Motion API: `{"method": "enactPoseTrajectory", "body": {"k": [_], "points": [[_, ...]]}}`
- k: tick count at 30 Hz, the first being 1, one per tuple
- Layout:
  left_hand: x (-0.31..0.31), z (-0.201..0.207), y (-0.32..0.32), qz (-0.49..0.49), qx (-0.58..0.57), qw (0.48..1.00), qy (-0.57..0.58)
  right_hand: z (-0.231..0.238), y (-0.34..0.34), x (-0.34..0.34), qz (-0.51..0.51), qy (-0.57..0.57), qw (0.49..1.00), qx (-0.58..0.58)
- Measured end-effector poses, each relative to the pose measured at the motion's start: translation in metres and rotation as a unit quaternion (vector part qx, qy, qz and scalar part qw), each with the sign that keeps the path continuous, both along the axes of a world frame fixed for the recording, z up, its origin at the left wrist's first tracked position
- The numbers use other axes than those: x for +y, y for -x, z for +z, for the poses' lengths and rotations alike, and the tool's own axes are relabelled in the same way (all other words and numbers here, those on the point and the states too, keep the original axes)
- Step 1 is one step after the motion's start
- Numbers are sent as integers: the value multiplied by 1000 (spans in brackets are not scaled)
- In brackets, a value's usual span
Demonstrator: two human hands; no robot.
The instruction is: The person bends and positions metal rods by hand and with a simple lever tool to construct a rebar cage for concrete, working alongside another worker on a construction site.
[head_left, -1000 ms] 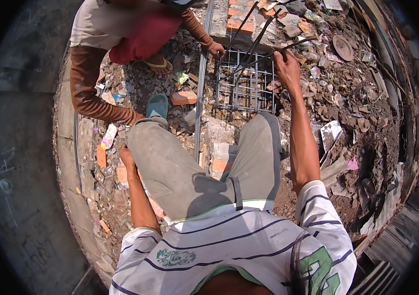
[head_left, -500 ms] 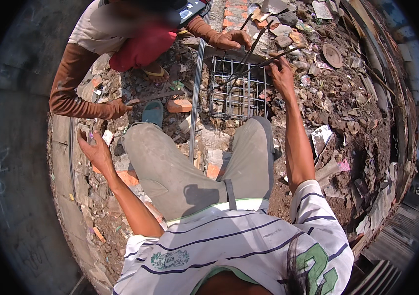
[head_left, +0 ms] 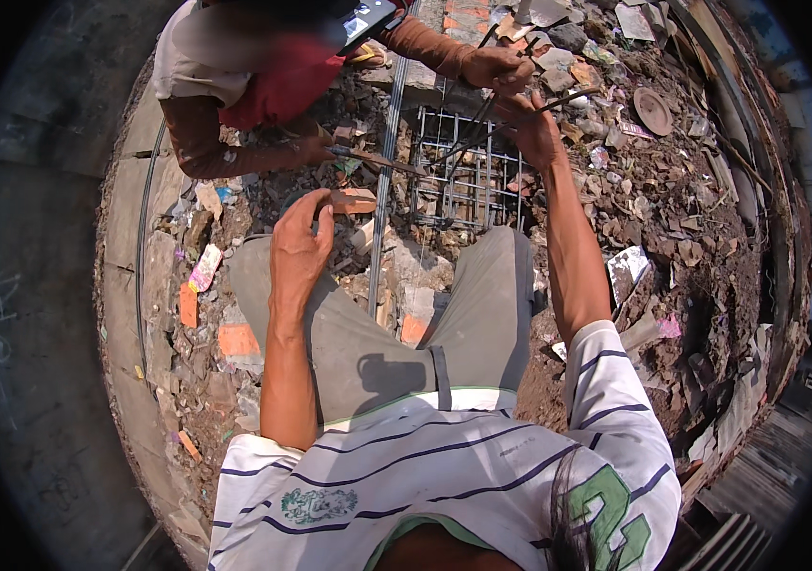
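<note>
My right hand (head_left: 534,133) is closed around a dark steel rod (head_left: 573,97) that slants over a rebar cage (head_left: 468,205) set in the ground. My left hand (head_left: 299,243) hangs above my left knee with fingers curled and thumb apart, nothing visible in it. It is nearest an orange brick (head_left: 354,201). Opposite me crouches a co-worker, whose one hand (head_left: 496,68) is at the upper rod ends, close beside my right fingers. The co-worker's other hand (head_left: 306,150) holds a long, thin brownish tool (head_left: 377,162) whose tip reaches the cage; its exact kind is unclear.
Long thin metal bars (head_left: 382,190) run lengthwise left of the cage. Broken bricks (head_left: 237,340), stones and litter cover the ground. A grey wall (head_left: 35,285) rises at left. On the right lie a round brown lid-like disc (head_left: 653,111) and a soil bank (head_left: 701,247).
My left hand has moved right and inward, over my knee. The co-worker's tool has swung right to the cage, and their other hand has come nearer my right hand, which shifted slightly.
</note>
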State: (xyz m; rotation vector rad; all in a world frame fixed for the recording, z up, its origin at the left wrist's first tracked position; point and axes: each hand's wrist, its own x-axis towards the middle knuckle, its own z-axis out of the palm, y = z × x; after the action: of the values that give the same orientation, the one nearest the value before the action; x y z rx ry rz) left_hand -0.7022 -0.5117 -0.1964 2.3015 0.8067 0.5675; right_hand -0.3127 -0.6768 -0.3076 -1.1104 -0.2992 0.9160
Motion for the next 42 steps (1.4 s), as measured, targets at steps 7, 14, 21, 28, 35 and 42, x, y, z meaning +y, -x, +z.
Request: {"method": "enactPoseTrajectory", "body": {"k": [7, 14, 21, 28, 35, 42], "points": [[3, -15, 4, -3, -2, 1000, -2, -10, 5, 11, -20, -89, 994, 53], [4, -12, 2, 5, 8, 1000, 8, 3, 33, 14, -228, -157, 960, -39], [8, -12, 1, -3, 8, 1000, -1, 35, 46, 13, -278, -81, 916, -278], [10, -5, -6, -5, 32, 999, 37, 54, 46, -2, -352, 148, 793, -475], [9, -5, -9, -21, 71, 997, 13, 61, 47, -14, -315, 178, 798, -482], [8, -16, -5, -115, 122, 984, 58, 60, 52, -18, -338, 176, 764, -521]]}}
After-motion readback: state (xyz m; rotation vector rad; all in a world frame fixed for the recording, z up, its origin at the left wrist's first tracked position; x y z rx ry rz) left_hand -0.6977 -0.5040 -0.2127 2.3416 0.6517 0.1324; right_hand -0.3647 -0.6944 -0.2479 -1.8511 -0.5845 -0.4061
